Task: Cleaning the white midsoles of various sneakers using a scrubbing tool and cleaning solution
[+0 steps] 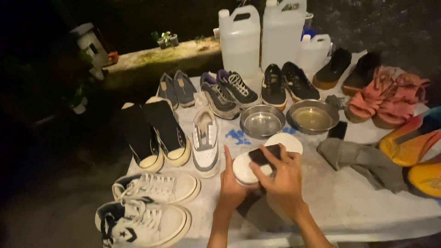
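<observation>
My left hand [232, 183] cups a round white jar [245, 169] from the left and below, just above the white table [358, 202]. My right hand [282, 177] grips a small dark brush [265, 155] and presses it on the jar's open top. The jar's white lid [287, 141] lies flat on the table just behind my hands. A single white and grey sneaker [205, 142] stands to the left of my hands.
Two steel bowls [262, 121] [313, 115] sit behind the lid. A grey cloth [363, 160] lies at right. Pairs of shoes ring the table: white high-tops [151, 202], black high-tops [156, 133], pink sandals [386, 96], orange shoes [413, 147]. Plastic jugs [241, 39] stand at the back.
</observation>
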